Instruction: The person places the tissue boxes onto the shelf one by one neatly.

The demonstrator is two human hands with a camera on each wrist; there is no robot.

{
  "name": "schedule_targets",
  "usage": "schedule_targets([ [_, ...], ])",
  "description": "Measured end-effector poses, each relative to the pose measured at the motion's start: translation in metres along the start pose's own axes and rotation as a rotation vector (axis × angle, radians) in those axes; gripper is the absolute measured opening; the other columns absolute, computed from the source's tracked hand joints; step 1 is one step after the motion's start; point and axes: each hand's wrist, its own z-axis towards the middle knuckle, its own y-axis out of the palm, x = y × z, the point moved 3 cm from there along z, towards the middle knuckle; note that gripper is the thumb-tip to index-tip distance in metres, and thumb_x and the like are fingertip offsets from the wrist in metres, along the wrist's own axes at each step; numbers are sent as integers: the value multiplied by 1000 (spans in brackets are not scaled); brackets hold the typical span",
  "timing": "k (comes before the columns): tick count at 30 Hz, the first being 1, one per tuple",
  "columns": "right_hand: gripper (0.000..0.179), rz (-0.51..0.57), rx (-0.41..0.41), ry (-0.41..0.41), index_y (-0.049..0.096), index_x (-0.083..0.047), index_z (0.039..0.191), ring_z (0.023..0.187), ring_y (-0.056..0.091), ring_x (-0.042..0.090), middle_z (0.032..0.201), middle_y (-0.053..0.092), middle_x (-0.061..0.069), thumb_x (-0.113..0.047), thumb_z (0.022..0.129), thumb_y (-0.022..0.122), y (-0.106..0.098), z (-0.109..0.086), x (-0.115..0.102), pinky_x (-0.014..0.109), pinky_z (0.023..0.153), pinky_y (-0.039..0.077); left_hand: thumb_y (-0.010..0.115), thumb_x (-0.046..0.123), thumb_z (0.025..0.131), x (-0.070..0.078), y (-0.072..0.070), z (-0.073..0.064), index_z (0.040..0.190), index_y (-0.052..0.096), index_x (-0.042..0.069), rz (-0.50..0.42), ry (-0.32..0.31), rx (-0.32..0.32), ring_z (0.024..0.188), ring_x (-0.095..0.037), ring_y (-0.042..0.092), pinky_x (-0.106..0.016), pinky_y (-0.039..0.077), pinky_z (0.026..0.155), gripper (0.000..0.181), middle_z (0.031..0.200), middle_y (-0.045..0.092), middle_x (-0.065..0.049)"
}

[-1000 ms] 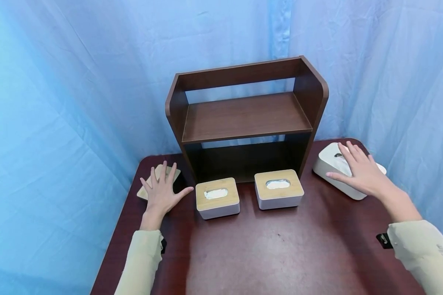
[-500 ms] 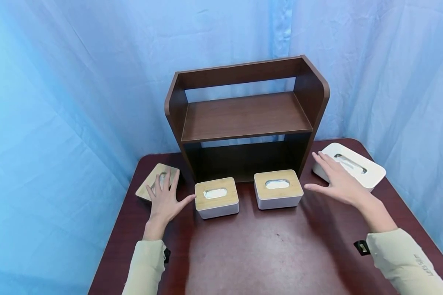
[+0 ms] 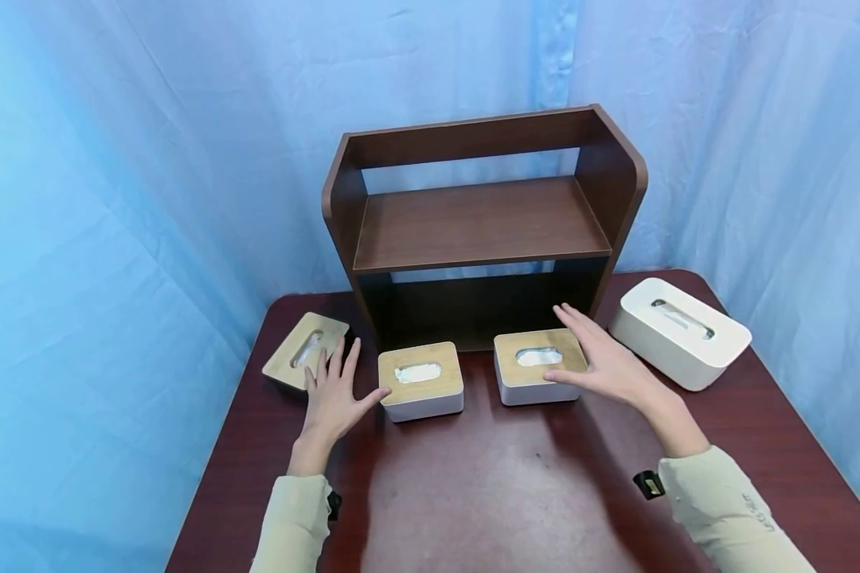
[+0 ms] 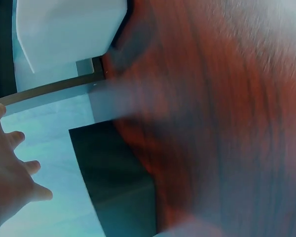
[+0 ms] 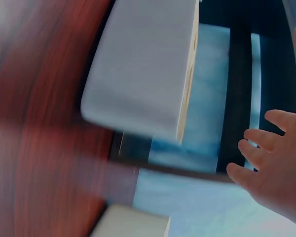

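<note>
Two tissue boxes with pale wooden lids stand side by side in front of the shelf: a left-middle box (image 3: 430,407) and a right-middle box (image 3: 526,394). My left hand (image 3: 333,402), fingers spread, hovers between the left-middle box and a dark-sided tissue box (image 3: 283,366) at the far left. The right hand (image 3: 609,370) is held with straight fingers over the right side of the right-middle box, its thumb crossing the lid's front edge in the head view. Whether it touches cannot be told. A white tissue box (image 3: 677,350) lies angled at the far right.
A dark brown two-tier shelf (image 3: 480,227) stands at the back of the reddish-brown table (image 3: 459,493). Blue curtains (image 3: 115,199) hang behind and at both sides.
My right hand has moved left from over the white tissue box to the right-middle box. The left hand has shifted slightly right and nearer, uncovering more of the dark-sided box.
</note>
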Motion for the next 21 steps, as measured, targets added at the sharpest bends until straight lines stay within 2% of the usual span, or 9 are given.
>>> schedule_targets([
  [7, 111, 95, -4, -33, 17, -19, 161, 151, 27, 35, 167, 21, 10, -55, 77, 81, 27, 12, -27, 61, 118, 31, 64, 68, 82, 6, 12, -6, 162, 14, 23, -53, 11, -22, 153, -44, 15, -70, 14, 120, 104, 169, 14, -11],
  [12, 112, 176, -13, -79, 18, -17, 161, 150, 31, 34, 166, 24, 10, -51, 76, 83, 48, 20, -47, 59, 118, 32, 67, 66, 80, 8, 20, -9, 161, 17, 20, -89, 27, 13, 152, -43, 21, -66, 20, 121, 106, 168, 19, -11],
  [17, 111, 222, -34, -83, 19, -21, 161, 151, 29, 31, 166, 24, 6, -52, 76, 83, 70, 26, -59, 57, 119, 33, 71, 60, 80, 12, 23, -12, 162, 15, 18, -179, 46, 26, 152, -40, 22, -61, 23, 123, 108, 168, 19, -9],
  [21, 108, 251, -48, -77, 21, -21, 160, 150, 31, 30, 165, 27, 6, -47, 77, 84, 87, 29, -66, 55, 119, 34, 74, 59, 79, 13, 28, -14, 161, 17, 17, -248, 28, 26, 153, -34, 25, -57, 27, 122, 108, 168, 20, -7],
])
